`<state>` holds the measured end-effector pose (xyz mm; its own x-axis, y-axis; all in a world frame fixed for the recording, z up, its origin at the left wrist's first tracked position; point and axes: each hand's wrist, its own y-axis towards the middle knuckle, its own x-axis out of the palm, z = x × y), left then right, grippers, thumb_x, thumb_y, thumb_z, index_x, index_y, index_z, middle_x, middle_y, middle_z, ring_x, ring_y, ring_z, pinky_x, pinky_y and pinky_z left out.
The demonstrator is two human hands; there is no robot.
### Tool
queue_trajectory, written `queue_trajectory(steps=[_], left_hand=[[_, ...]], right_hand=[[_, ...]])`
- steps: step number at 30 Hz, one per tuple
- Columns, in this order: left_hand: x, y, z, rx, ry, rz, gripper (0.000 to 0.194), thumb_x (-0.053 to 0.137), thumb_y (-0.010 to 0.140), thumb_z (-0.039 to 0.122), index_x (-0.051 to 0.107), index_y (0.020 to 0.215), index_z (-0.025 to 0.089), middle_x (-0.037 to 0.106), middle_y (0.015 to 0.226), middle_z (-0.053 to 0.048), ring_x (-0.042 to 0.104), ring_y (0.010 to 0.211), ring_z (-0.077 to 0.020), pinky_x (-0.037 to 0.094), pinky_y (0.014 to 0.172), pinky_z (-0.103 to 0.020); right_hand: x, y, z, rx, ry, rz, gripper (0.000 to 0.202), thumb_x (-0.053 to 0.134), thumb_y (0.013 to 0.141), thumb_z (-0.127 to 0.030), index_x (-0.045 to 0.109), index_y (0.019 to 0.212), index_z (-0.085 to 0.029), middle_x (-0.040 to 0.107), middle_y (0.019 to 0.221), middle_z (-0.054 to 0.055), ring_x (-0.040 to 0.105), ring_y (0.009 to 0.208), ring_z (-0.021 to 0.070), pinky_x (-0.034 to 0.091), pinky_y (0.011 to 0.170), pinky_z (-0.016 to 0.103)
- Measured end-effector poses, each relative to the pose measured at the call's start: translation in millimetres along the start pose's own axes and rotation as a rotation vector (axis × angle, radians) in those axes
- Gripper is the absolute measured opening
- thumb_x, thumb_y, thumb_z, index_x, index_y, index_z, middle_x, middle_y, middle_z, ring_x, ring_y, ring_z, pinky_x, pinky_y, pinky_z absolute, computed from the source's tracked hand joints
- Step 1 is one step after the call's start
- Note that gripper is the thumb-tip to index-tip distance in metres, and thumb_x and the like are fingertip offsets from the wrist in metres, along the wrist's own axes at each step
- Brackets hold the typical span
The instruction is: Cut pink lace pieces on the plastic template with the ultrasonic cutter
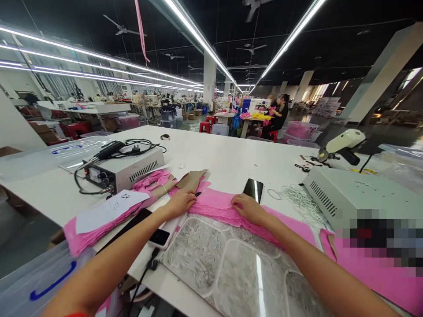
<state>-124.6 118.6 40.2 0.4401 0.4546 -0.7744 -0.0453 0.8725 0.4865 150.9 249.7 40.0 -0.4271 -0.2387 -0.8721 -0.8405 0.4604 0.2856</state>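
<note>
A stack of pink fabric pieces point(214, 204) lies across the far edge of a glossy grey-patterned board point(253, 268). My left hand point(180, 203) is closed at the stack's left end, with a small dark pen-like tip point(198, 194) poking out by its fingers. At the other end my right hand point(250, 208) pinches the stack's edge between thumb and fingers. More pink fabric point(294, 223) stretches out under my right forearm. Brown paper pieces point(191, 179) lie just beyond my left hand. A dark phone point(254, 189) rests behind my right hand.
Left stand a grey control box point(132, 169) with a corded handpiece, a paper-topped pink bundle point(109, 213) and a white device point(168, 231). White elastic bands point(299, 200) lie beside the right machine point(366, 189). Beyond the white table point(211, 149), a person point(280, 115) sits.
</note>
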Motion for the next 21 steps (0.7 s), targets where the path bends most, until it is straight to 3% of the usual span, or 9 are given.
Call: queue_trajectory(steps=[3,7,15,21], left_hand=[[2.6,5,4,0.123,0.042,-0.221,0.025,0.060,0.093,0.035,0.063,0.108,0.015,0.063,0.116,-0.008,0.061,0.106,-0.0214,0.049,0.094,-0.045],[7.5,14,9,0.193,0.100,-0.338,0.019,0.061,0.092,0.032,0.066,0.098,0.015,0.064,0.114,-0.008,0.059,0.110,-0.0221,0.044,0.099,-0.046],[6.8,4,9,0.257,0.185,-0.275,0.021,0.050,0.095,0.024,0.070,0.092,0.022,0.065,0.114,-0.007,0.058,0.111,-0.0213,0.040,0.100,-0.037],[0.4,-10,10,0.348,0.184,-0.252,0.020,0.050,0.094,0.025,0.070,0.095,0.021,0.068,0.108,-0.007,0.062,0.104,-0.0209,0.046,0.094,-0.037]], right_hand=[[-3,-5,1,-0.010,-0.018,-0.037,0.011,0.057,0.081,-0.015,0.067,0.086,-0.018,0.070,0.094,0.008,0.062,0.092,0.0211,0.048,0.085,0.035],[-3,-5,2,-0.017,-0.046,-0.060,0.012,0.061,0.079,-0.013,0.068,0.088,-0.018,0.070,0.097,0.008,0.062,0.095,0.0216,0.048,0.086,0.035],[2,-14,-7,-0.038,-0.054,0.013,0.017,0.051,0.085,-0.009,0.065,0.077,-0.016,0.067,0.088,0.009,0.060,0.084,0.0193,0.046,0.079,0.034],[4,-24,-21,-0.047,0.041,0.038,0.014,0.059,0.077,-0.007,0.067,0.077,-0.019,0.070,0.082,0.006,0.062,0.083,0.0182,0.049,0.078,0.031]])
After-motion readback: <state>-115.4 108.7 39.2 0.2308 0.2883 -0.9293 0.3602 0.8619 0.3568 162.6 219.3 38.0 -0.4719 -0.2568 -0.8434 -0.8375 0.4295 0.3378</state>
